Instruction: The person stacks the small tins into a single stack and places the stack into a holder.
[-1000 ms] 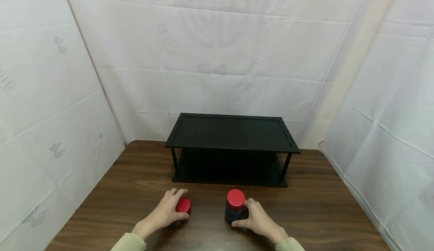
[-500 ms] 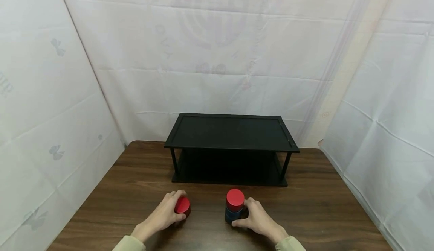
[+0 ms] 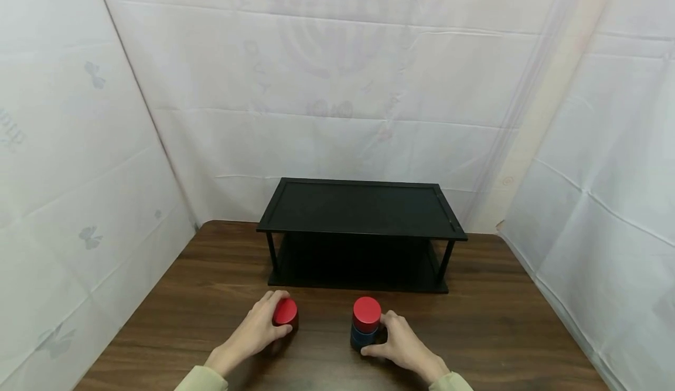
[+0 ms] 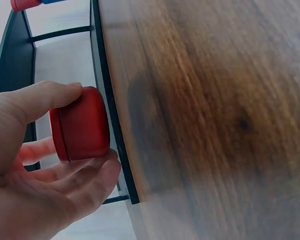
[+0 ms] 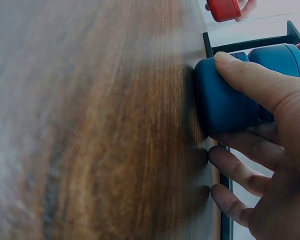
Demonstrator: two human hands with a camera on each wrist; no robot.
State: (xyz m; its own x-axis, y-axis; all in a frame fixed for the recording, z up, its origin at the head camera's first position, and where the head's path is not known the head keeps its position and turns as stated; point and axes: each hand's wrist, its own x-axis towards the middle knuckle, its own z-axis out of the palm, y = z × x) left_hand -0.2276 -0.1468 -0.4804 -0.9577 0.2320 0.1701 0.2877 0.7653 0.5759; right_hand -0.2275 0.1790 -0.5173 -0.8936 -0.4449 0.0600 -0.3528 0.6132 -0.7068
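Observation:
My left hand [image 3: 257,327] pinches a small round red tin [image 3: 286,312] between thumb and fingers. In the left wrist view a gap and a shadow lie between this red tin [image 4: 85,125] and the tabletop. To the right stands an upright stack, with a red tin [image 3: 367,311] on top and blue below. My right hand [image 3: 403,345] grips the stack low down. In the right wrist view its thumb and index finger hold the bottom blue tin [image 5: 222,100], close to the wood; a second blue tin [image 5: 275,62] sits on that one. The other fingers are spread.
Behind both hands a black two-tier rack [image 3: 364,206] stands on the brown wooden table [image 3: 221,279]. Its upper shelf is a flat panel on thin posts. White sheets [image 3: 337,104] hang around the back and sides of the table.
My left fingers have drawn in around the red tin, and the tin has risen slightly from the table. My right hand and the stack stay in place.

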